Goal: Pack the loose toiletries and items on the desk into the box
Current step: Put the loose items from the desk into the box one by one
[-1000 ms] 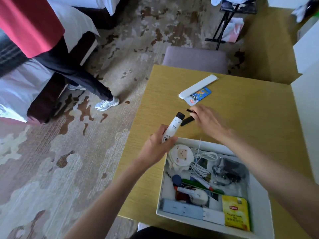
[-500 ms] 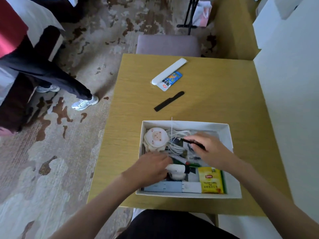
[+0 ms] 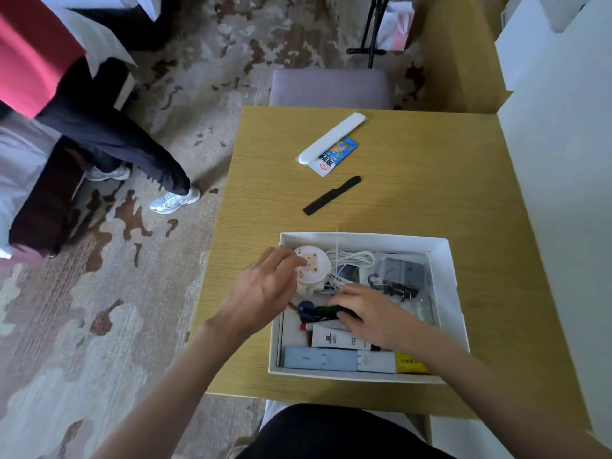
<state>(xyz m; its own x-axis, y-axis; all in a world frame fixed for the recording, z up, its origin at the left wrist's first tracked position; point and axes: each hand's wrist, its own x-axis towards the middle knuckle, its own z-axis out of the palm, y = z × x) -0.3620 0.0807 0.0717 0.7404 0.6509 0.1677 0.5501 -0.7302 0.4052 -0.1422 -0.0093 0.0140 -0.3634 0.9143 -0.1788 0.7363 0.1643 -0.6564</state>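
A white box (image 3: 443,256) holding several items sits at the near side of the wooden desk (image 3: 463,180). My left hand (image 3: 265,288) hovers over its left rim beside a round pale item (image 3: 313,268), fingers apart and holding nothing. Inside the box, my right hand (image 3: 367,314) lies palm down, its fingers curled on a small black stick (image 3: 346,315) that is mostly hidden. A white tube (image 3: 334,337) lies flat in the box. Loose on the desk are a black comb (image 3: 332,195), a long white case (image 3: 331,139) and a blue sachet (image 3: 339,154).
A padded chair (image 3: 331,89) stands at the desk's far edge. A person's legs and white shoes (image 3: 175,200) are on the carpet to the left. White furniture (image 3: 563,160) borders the desk on the right.
My left hand laid the white tube in the box, let go and rose toward the left rim. My right hand carried the black stick from the desk down into the box.
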